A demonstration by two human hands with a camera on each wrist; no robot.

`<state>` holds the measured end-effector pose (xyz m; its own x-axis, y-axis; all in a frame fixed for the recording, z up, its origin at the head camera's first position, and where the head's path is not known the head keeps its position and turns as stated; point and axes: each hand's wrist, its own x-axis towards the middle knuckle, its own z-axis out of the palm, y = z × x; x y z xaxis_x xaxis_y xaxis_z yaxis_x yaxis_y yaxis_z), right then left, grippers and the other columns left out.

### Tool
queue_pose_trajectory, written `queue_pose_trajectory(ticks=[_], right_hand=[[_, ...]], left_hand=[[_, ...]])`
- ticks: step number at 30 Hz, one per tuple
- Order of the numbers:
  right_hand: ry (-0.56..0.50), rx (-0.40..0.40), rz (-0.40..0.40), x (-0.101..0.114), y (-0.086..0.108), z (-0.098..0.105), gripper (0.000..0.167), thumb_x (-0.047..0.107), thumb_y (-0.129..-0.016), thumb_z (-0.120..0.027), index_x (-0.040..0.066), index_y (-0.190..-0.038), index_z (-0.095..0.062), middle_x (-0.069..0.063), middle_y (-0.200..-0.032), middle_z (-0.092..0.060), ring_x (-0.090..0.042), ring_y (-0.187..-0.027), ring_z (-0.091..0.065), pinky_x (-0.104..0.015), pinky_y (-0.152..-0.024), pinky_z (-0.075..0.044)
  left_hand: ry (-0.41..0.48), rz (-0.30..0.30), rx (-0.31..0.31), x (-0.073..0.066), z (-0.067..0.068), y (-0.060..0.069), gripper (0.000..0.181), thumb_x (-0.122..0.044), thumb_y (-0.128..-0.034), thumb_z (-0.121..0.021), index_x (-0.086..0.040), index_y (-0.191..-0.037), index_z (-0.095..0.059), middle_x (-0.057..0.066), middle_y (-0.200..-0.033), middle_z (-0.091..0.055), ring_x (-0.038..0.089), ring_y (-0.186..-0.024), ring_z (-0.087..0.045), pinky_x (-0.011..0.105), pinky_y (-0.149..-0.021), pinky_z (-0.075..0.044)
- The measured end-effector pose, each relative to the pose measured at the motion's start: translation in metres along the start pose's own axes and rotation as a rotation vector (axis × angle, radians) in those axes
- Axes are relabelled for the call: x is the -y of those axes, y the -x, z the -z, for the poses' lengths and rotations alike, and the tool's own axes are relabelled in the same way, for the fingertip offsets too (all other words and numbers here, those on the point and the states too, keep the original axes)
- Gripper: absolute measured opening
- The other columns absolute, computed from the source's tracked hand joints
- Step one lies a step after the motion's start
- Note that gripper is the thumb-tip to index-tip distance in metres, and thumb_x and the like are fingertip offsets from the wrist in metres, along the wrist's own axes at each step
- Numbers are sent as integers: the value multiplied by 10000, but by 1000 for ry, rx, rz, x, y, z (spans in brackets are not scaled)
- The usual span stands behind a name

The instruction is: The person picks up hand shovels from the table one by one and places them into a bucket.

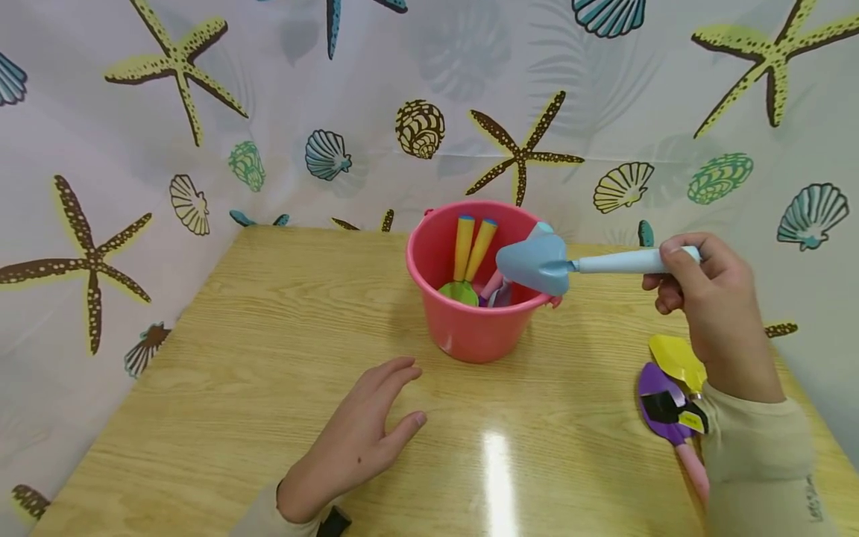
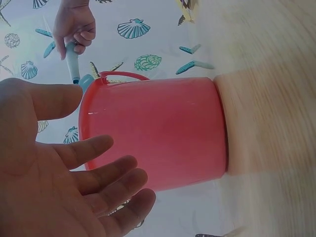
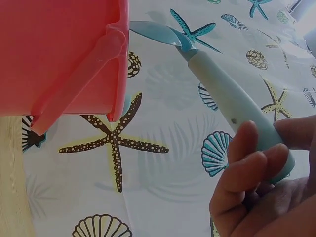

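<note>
My right hand grips the pale blue handle of a toy shovel, whose blade lies over the right part of the pink bucket's opening. Inside the bucket stand two yellow-orange handles with green ends down, beside pink and purple pieces. The right wrist view has the shovel held near its handle's end, blade at the bucket's rim. My left hand hovers left of and nearer than the bucket, fingers extended, holding nothing; in the left wrist view its fingers spread in front of the bucket's wall.
Under my right forearm, on the wooden table, lie a yellow shovel, a purple shovel with a pink handle, and a small black tool. A cloth with starfish and shells hangs behind the table.
</note>
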<state>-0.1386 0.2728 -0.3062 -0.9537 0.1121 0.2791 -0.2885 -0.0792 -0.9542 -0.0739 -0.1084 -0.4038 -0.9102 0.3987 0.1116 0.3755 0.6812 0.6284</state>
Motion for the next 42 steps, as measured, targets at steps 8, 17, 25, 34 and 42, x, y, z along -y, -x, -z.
queue_pose_trajectory(ticks=[8, 17, 25, 34, 42], right_hand=[[165, 64, -28, -6, -1, -1, 34, 134, -1001, -570, 106, -996, -587, 3, -688, -559, -125, -544, -471, -193, -491, -447], [536, 142, -57, -13, -2, -11, 152, 242, -1029, -528, 198, -1132, -630, 46, -769, -553, -124, -629, -507, -196, -557, -486], [575, 163, -83, -15, -2, -17, 169, 272, -1032, -521, 210, -1154, -621, 60, -803, -567, -119, -667, -517, -192, -580, -491], [580, 182, -72, -17, -1, -19, 166, 275, -1033, -520, 181, -1139, -607, 60, -797, -568, -125, -648, -515, -210, -589, -485], [594, 168, -94, -17, -2, -23, 189, 311, -1020, -546, 172, -1132, -607, 64, -787, -575, -127, -642, -516, -221, -592, -474]], left_hand=[[-4, -11, -7, 1, -1, 1, 499, -336, -953, -655, -103, -1382, -554, 45, -1531, -458, 245, -1415, -424, 492, -1135, -409], [-12, -21, -34, 2, -3, 2, 470, -290, -935, -683, -96, -1349, -575, 41, -1521, -468, 254, -1397, -443, 499, -1108, -431], [3, 15, -1, 2, 0, 2, 469, -327, -948, -663, -131, -1364, -569, 4, -1539, -445, 232, -1421, -412, 494, -1137, -403], [21, 25, -3, 1, 1, 2, 545, -325, -956, -650, -92, -1429, -512, 48, -1541, -445, 246, -1435, -395, 507, -1151, -384], [21, 13, -13, 1, 1, 1, 543, -333, -959, -643, -88, -1426, -515, 44, -1533, -453, 247, -1430, -402, 510, -1145, -390]])
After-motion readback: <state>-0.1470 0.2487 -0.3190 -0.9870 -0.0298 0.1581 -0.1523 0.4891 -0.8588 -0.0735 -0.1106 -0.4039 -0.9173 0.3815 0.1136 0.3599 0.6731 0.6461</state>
